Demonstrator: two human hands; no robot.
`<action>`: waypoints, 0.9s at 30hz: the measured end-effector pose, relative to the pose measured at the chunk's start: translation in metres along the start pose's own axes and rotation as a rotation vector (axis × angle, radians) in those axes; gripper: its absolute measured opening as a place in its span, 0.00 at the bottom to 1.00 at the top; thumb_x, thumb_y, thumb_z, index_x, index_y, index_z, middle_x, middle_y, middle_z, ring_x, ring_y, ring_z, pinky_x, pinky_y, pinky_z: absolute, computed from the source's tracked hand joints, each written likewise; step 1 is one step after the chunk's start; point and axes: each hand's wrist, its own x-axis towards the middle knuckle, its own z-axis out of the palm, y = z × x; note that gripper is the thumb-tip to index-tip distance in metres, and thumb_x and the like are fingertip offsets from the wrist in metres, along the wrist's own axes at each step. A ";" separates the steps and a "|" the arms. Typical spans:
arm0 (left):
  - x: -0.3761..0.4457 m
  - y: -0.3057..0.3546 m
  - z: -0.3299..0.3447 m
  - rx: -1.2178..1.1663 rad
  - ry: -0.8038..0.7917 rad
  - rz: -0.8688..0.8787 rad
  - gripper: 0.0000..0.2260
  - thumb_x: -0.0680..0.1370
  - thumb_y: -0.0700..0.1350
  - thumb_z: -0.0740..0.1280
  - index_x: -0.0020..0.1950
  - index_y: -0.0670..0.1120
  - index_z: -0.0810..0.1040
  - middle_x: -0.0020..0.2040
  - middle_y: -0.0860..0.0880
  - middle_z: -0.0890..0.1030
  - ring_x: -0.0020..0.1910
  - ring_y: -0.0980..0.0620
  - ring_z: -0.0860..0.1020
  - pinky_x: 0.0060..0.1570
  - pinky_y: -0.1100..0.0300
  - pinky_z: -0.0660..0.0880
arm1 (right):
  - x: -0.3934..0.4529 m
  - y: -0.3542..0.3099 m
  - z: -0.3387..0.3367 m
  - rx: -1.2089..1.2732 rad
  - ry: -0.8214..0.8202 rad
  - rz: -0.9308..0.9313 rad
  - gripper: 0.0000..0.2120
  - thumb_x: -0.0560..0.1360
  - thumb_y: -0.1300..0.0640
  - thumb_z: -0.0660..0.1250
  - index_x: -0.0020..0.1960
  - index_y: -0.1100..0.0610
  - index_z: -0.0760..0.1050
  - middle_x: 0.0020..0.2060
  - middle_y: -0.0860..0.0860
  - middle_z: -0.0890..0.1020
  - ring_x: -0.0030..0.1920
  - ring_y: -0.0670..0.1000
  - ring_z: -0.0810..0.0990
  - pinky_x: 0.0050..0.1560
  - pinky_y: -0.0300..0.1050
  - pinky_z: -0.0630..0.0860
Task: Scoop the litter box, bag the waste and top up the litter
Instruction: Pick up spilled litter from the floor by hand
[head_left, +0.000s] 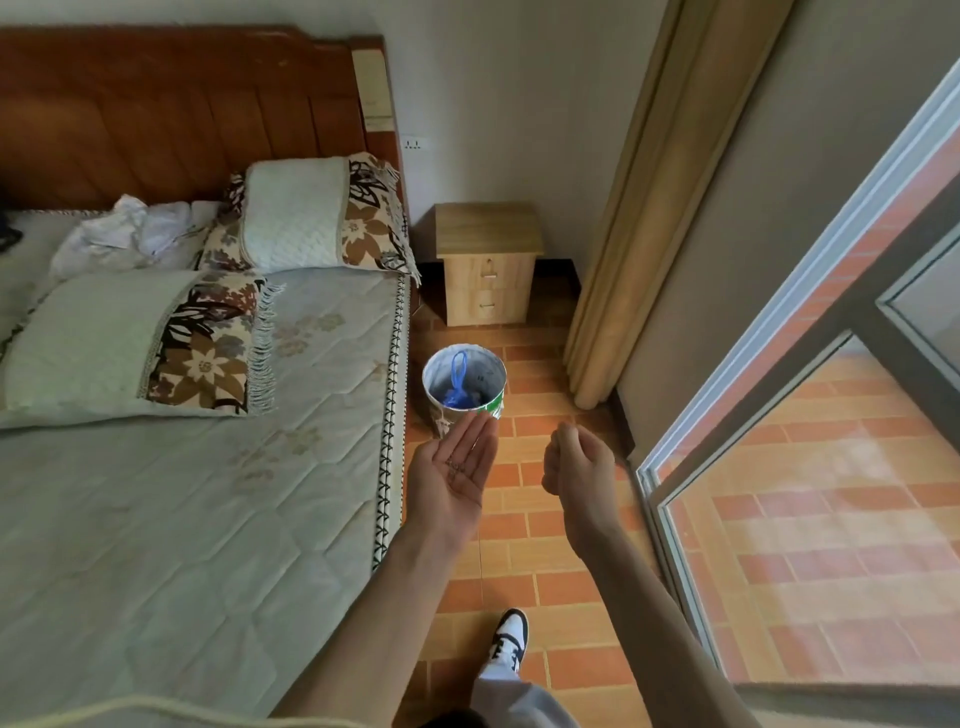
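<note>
left hand (456, 467) lies flat, cupping dark crumbs; right hand (576, 462) curls empty. tip over the bin (464, 387), slowly.

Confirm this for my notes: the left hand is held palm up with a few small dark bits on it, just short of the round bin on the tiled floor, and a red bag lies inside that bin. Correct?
Not quite. In the head view the bag inside the round bin is blue, not red. The rest stands: the left hand is palm up with small dark bits on it, just short of the bin on the tiled floor.

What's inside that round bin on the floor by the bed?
The bin holds a blue bag with a loop handle standing up against its pale lining. The near wall hides the rest of its bottom.
</note>
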 end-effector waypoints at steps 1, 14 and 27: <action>0.012 0.003 0.009 0.005 0.003 -0.002 0.20 0.86 0.43 0.53 0.66 0.35 0.80 0.62 0.37 0.84 0.62 0.43 0.84 0.60 0.52 0.80 | 0.016 -0.003 0.001 0.005 -0.007 0.007 0.13 0.84 0.60 0.56 0.40 0.56 0.64 0.28 0.47 0.63 0.30 0.46 0.59 0.28 0.40 0.59; 0.160 0.038 0.090 -0.023 0.080 0.037 0.19 0.87 0.42 0.53 0.65 0.34 0.80 0.62 0.37 0.84 0.63 0.41 0.83 0.62 0.51 0.79 | 0.201 -0.029 0.022 0.069 -0.072 0.027 0.14 0.84 0.60 0.55 0.39 0.57 0.64 0.29 0.49 0.61 0.31 0.47 0.57 0.28 0.41 0.56; 0.295 0.097 0.127 -0.071 0.124 0.093 0.22 0.87 0.44 0.50 0.65 0.34 0.79 0.61 0.38 0.84 0.60 0.43 0.84 0.65 0.51 0.77 | 0.344 -0.041 0.070 0.058 -0.095 0.062 0.17 0.85 0.58 0.55 0.37 0.54 0.60 0.27 0.45 0.62 0.28 0.45 0.58 0.27 0.39 0.59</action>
